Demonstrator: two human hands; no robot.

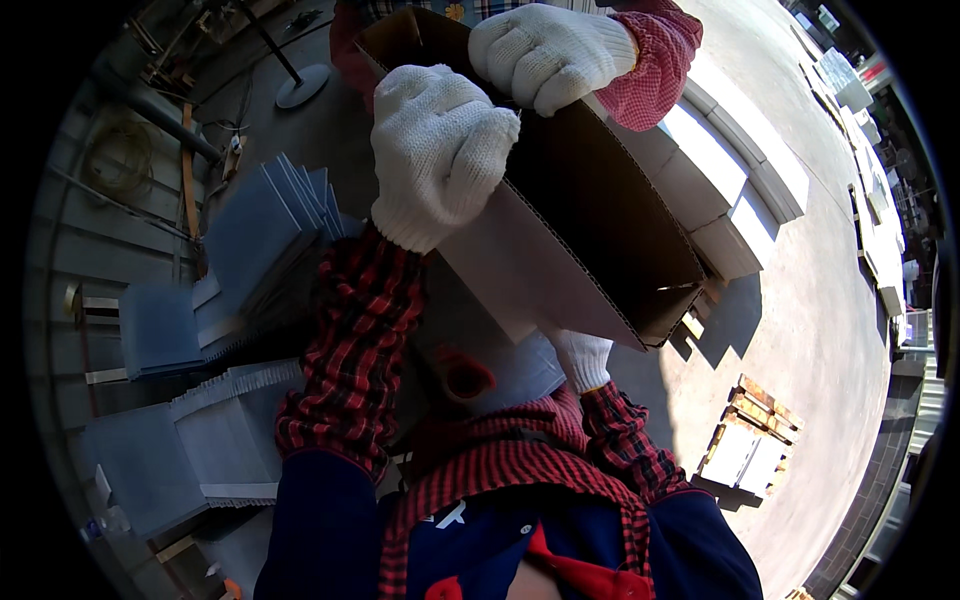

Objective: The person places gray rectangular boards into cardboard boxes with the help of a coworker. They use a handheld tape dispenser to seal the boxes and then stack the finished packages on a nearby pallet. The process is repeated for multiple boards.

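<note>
An open cardboard box [540,270], white outside and brown inside, stands tilted across the view in front of me. My left hand [440,155], in a white knitted glove, is closed at the box's near upper rim; its fingertips are hidden. Low against the near side of the box is my right hand [585,358], also gloved, its fingers out of sight behind the cardboard. Across the box, a co-worker's white-gloved hand [550,55] is curled over the far rim. By my waist sit a red round-mouthed object [467,378] and a translucent sheet-like thing [525,375].
Stacks of flat grey-white sheets [265,235] and folded cartons [225,440] stand on my left. White boxes [735,190] are piled beyond the box at right. A wooden pallet [750,435] lies on the floor at right. A round-based stand [302,86] is at far left.
</note>
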